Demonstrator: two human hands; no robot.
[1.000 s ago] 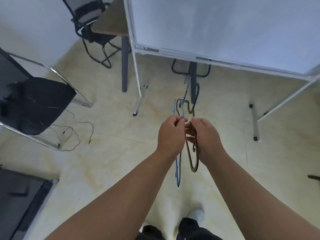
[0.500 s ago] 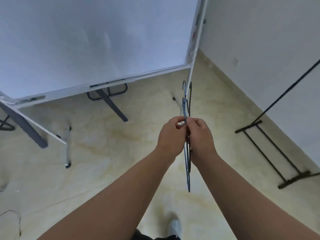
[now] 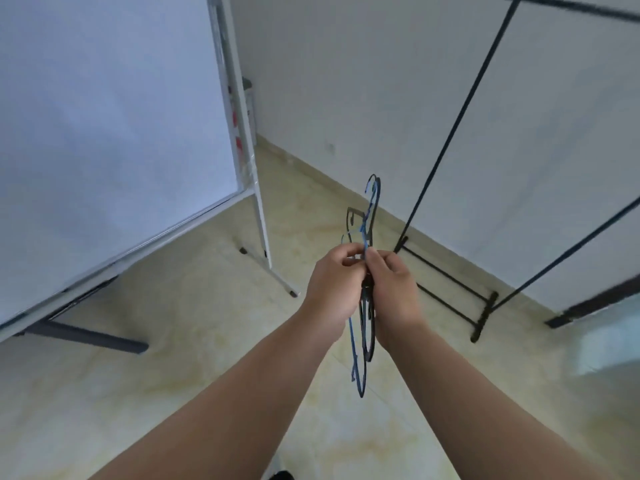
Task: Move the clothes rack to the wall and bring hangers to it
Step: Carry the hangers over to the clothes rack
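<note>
A thin bundle of blue and black hangers [image 3: 362,344] hangs edge-on at the centre of the head view, hooks pointing up. My left hand [image 3: 334,289] and my right hand [image 3: 393,294] are both closed on the bundle near its necks, thumbs touching. The black clothes rack [image 3: 450,140] stands against the white wall to the right, with its slanted upright, its top bar at the upper right and its floor foot [image 3: 446,282] a short way beyond my right hand.
A large whiteboard [image 3: 104,126] on a wheeled stand fills the left, its leg [image 3: 277,275] reaching towards my hands. A grey table leg [image 3: 86,336] lies low on the left. Pale tiled floor spreads below. A second rack foot [image 3: 588,308] shows far right.
The view has swung right: the whiteboard slid left and the clothes rack by the wall came nearer and larger. Both hands have kept their hold on the hangers.
</note>
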